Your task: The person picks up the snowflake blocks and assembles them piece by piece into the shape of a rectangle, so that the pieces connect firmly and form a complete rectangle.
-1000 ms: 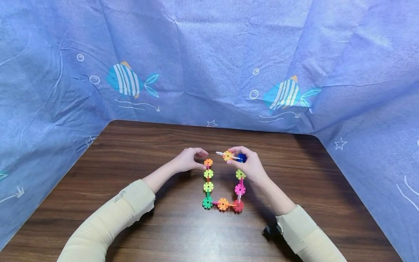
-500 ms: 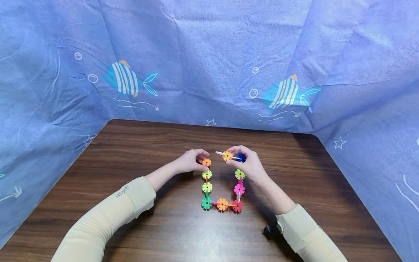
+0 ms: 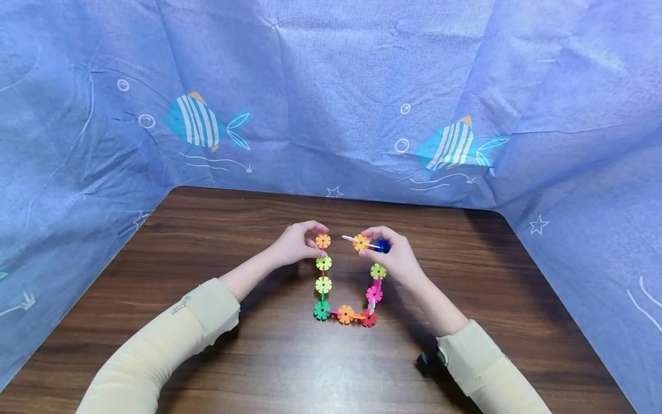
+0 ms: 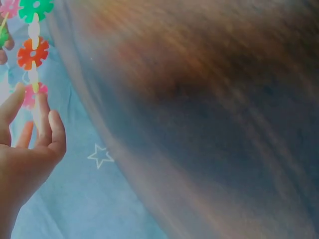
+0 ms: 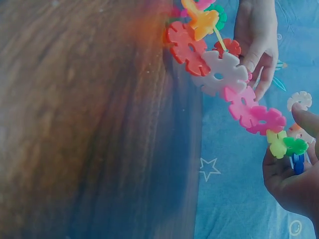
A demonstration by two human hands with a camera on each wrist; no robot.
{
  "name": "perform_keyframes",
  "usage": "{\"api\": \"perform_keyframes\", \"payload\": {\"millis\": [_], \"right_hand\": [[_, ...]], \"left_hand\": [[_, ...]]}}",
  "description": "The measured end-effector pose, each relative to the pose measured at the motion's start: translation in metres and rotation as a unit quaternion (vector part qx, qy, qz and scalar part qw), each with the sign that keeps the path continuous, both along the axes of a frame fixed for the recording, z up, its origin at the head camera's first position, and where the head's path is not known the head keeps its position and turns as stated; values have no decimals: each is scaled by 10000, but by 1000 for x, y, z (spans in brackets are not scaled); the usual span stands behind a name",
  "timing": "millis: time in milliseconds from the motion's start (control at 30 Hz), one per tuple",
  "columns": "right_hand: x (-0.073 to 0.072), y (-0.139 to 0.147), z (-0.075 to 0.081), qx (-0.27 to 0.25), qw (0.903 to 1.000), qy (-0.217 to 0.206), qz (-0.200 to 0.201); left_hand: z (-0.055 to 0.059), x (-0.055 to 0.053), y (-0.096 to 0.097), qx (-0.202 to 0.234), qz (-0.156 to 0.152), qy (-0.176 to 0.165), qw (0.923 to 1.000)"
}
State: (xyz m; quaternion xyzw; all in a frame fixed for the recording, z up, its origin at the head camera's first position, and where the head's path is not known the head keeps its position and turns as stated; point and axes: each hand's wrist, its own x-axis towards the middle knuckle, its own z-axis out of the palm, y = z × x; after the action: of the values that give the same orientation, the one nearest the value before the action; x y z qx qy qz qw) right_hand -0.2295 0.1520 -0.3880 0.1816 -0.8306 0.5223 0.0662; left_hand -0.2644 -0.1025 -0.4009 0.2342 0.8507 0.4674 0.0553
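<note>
Notched plastic snowflake discs, slotted together, form a U-shaped chain with its open side facing away from me. My left hand (image 3: 296, 244) pinches the orange disc (image 3: 323, 241) at the left end, with thumb and fingertips on it in the left wrist view. Below it come yellow-green discs (image 3: 323, 284), then a green disc (image 3: 322, 310) at the corner. My right hand (image 3: 397, 259) pinches the right end, where a white disc (image 3: 349, 238), seen edge-on, and an orange disc (image 3: 360, 242) stick out leftward. A blue disc (image 3: 382, 246) sits partly behind its fingers. A gap separates the two ends.
The brown wood-grain table (image 3: 248, 356) lies under the chain. Blue fabric printed with fish (image 3: 310, 86) hangs behind and at both sides. A small black object (image 3: 430, 362) is by the right cuff.
My left hand has moved slightly away from me, taking the orange disc with it. The chain's near side has shifted a little left and away. My right hand stays nearly in place.
</note>
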Motion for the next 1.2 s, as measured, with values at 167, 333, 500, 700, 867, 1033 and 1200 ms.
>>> {"api": "perform_keyframes", "payload": {"millis": [167, 333, 500, 700, 867, 1033, 1200], "right_hand": [[0, -1, 2, 70, 9999, 148, -8], [1, -2, 3, 114, 9993, 354, 4], [3, -3, 6, 136, 9987, 495, 29], [4, -5, 9, 303, 9977, 602, -72], [3, -7, 10, 390, 9968, 696, -95], [3, -7, 9, 454, 9968, 653, -90], [4, -7, 9, 468, 9967, 657, -53]], "left_hand": [[6, 4, -2, 6, 165, 352, 9992], [11, 12, 0, 169, 207, 850, 9960], [18, 21, 1, 246, 230, 1431, 9891], [24, 27, 2, 267, 232, 1732, 9842], [27, 32, 4, 302, 196, 1845, 9822], [28, 36, 6, 350, 136, 1864, 9817], [28, 38, 7, 370, 78, 1876, 9815]]}}
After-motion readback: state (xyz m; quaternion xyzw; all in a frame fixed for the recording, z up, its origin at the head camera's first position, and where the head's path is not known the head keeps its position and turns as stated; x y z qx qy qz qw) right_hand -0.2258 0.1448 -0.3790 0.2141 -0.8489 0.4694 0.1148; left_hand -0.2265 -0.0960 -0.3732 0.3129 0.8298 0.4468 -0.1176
